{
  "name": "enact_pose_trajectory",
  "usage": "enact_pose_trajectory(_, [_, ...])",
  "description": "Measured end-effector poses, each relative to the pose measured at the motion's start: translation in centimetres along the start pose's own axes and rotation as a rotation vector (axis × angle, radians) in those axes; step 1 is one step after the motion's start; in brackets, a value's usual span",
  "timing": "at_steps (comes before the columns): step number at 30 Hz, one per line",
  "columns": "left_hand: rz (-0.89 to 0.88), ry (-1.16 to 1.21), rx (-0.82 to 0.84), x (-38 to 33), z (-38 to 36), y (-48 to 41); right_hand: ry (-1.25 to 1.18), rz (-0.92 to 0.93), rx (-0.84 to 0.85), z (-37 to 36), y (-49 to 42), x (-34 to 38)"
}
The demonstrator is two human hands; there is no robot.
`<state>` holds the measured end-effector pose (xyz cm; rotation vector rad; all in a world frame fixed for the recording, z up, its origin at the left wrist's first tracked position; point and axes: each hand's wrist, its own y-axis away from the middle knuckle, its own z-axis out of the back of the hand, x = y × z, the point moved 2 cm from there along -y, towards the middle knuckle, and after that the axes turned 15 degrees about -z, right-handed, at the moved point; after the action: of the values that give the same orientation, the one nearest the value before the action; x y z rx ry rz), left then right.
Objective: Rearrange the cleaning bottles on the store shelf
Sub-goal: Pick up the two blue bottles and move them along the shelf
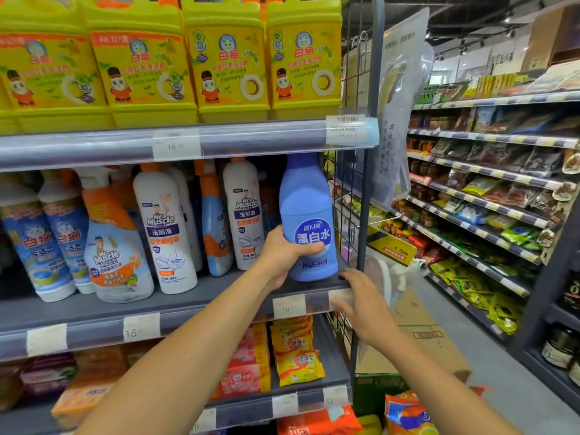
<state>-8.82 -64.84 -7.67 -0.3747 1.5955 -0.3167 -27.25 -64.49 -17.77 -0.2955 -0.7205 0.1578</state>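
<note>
Two bare arms reach up to the middle shelf. Left hand is wrapped around the blue bleach bottle, thumb across its label. That bottle stands upright at the right end of the shelf, maybe just touching the board. Right hand holds nothing; its fingers lie loosely spread on the shelf edge, just right of and below the bottle. Beyond the left hand stand white Mr Muscle bottles. High above both hands sit yellow jugs.
</note>
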Motion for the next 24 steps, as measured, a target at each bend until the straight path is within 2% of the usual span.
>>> enact_pose_trajectory(10, [-0.029,-0.038,-0.067,2.7,0.0,-0.7,-0.052,-0.028,-0.027,0.0,0.1,0.2])
enact_pose_trajectory(14, [-0.07,-0.253,-0.144,2.9,0.4,0.1,-0.059,-0.025,-0.047,-0.2,0.1,0.0])
enact_pose_trajectory(17, [-0.106,-0.383,-0.125,3.0,0.7,0.6,-0.058,-0.03,-0.048,-0.3,0.1,0.0])
enact_pose_trajectory(24, [-0.128,-0.476,-0.121,2.9,0.6,0.3,-0.064,-0.064,-0.042,-0.5,0.1,-0.1])
